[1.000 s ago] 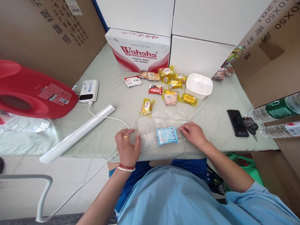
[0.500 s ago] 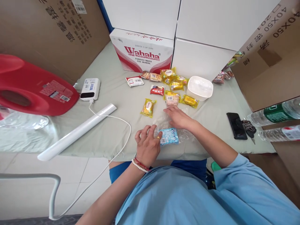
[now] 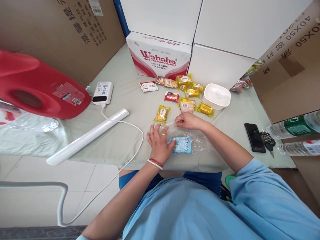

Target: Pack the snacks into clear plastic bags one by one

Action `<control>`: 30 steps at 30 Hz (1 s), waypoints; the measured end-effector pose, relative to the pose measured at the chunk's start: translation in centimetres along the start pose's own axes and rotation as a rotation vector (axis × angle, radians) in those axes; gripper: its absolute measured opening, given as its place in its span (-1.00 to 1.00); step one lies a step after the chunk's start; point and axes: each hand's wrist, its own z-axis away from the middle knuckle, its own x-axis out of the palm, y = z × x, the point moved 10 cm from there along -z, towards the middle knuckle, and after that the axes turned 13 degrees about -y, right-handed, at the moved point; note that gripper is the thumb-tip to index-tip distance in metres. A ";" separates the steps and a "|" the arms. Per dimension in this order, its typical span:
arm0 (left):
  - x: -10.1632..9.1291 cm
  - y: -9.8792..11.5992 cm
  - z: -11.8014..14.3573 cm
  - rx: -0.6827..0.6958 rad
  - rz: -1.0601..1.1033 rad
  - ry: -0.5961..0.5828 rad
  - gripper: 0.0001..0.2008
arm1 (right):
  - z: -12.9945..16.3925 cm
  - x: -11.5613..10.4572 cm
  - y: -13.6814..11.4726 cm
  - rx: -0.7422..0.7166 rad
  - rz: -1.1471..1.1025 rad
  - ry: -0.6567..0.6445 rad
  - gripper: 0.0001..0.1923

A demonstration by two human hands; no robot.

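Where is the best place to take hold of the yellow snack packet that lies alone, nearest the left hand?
Probably pinch the yellow snack packet across its long sides, coming from above. It lies flat on the table, apart from the others, just beyond the left hand; its crimped ends look thin and flat.

Red jug (image 3: pixel 42 88) left; power bank (image 3: pixel 102 93); white bowl (image 3: pixel 216 96); phone (image 3: pixel 254 137) right.

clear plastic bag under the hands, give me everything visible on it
The clear plastic bag is thin, transparent, crinkled film lying flat on the pale green table cover, near the front edge. A light blue packet with white print shows through it, apparently inside. The left hand rests flat on its left end, fingers spread. The right hand pinches its far edge, just in front of the yellow snack packets. Whether its mouth is open cannot be told.
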 end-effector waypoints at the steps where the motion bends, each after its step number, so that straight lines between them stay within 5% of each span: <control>1: 0.0 -0.4 -0.2 -0.014 0.034 0.022 -0.34 | 0.6 -0.2 -0.7 -0.009 0.040 0.027 -0.79; 5: 0.2 -1.7 -0.5 -0.014 0.242 0.041 0.00 | 3.8 0.3 -3.4 0.061 0.193 0.098 -0.71; 9: 0.3 -3.4 -0.1 -0.023 0.405 -0.037 0.03 | 6.5 4.0 -5.6 0.084 0.279 0.039 -0.68; 15: 0.9 -6.1 0.6 -0.081 0.457 -0.358 -0.84 | 7.8 10.6 -6.0 -0.051 0.406 -0.103 -0.47; 20: -1.4 -8.7 1.2 -0.238 0.630 -0.224 -0.82 | 7.9 11.2 -5.7 -0.039 0.418 -0.091 -0.44; 26: 0.0 -8.3 3.3 -0.507 1.086 -0.251 -0.58 | 7.9 11.3 -6.6 -0.037 0.473 -0.083 -0.45; 30: 0.2 -6.6 3.9 -0.556 0.941 -0.314 -0.49 | 8.0 11.3 -7.0 -0.026 0.478 -0.062 -0.46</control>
